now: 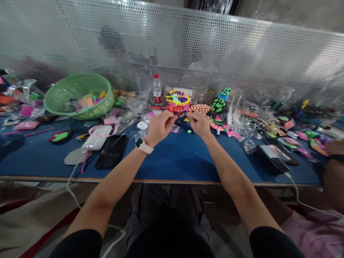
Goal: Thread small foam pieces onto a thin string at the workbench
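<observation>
Blue tabletop [174,161] is overhung by the left hand [158,126] and right hand [201,124], fingertips bunched, anything pinched impossible to tell; such fine fingerwork is best done with steadied wrists.

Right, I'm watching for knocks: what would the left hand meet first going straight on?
The left hand would probably meet the red piece just beyond its fingertips first, though depth is unclear.
</observation>
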A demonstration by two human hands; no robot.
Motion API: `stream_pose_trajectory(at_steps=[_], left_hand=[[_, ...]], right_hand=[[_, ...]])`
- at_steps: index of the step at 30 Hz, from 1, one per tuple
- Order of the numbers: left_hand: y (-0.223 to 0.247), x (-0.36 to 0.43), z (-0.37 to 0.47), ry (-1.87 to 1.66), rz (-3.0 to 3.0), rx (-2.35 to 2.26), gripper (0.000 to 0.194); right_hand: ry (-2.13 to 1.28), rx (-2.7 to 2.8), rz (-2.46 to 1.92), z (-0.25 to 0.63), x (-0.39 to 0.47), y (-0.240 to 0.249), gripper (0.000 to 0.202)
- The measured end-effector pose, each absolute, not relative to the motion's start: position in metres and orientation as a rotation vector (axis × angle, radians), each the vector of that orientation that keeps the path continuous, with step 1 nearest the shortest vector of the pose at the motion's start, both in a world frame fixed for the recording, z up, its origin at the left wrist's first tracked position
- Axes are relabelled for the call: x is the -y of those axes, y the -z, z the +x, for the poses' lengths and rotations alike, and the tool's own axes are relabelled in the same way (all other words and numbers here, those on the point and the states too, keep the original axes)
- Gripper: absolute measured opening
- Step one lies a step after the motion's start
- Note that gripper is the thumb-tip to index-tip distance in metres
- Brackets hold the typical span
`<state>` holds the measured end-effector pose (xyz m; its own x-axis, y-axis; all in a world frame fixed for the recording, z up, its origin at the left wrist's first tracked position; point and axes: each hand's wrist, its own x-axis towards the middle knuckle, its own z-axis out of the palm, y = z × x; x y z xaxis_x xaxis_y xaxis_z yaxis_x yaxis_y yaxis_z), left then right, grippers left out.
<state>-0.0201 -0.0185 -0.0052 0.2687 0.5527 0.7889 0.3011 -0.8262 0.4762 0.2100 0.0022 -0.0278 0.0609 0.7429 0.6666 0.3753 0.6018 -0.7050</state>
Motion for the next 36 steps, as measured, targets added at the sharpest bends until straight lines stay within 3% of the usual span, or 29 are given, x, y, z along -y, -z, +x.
stream_pose_trajectory(at_steps=[8,14,18,27,30,33,36], left_hand=[[-0.020,-0.004,-0.048,-1.657,2.272,-0.849,0.050],[-0.007,-0.037,-0.058,-1.554,2.179,-0.901,0.049],[0.006,-0.041,-0.052,-1.273,2.347,-0.918,0.033],[0.016,-0.038,-0.053,-0.825,2.722,-0.893,0.027],[0.024,-0.034,-0.045,-0.964,2.846,-1.025,0.027],[0.029,-0.027,-0.035,-1.375,2.804,-1.260,0.031],[0.032,-0.018,-0.023,-1.556,2.771,-1.207,0.026]], right_hand=[[-0.587,2.023,-0.822,0.196,0.014,0.017,0.020],[-0.881,1.865,-0.577,0.186,0.021,0.019,0.037],[-0.852,1.712,-0.593,0.190,0.012,0.022,0.046],[-0.526,1.446,-0.850,0.212,-0.013,0.026,0.052],[-0.529,1.405,-0.883,0.211,-0.019,0.031,0.054],[-0.504,1.351,-0.914,0.208,-0.020,0.035,0.053],[-0.482,1.336,-0.943,0.202,-0.018,0.037,0.053]])
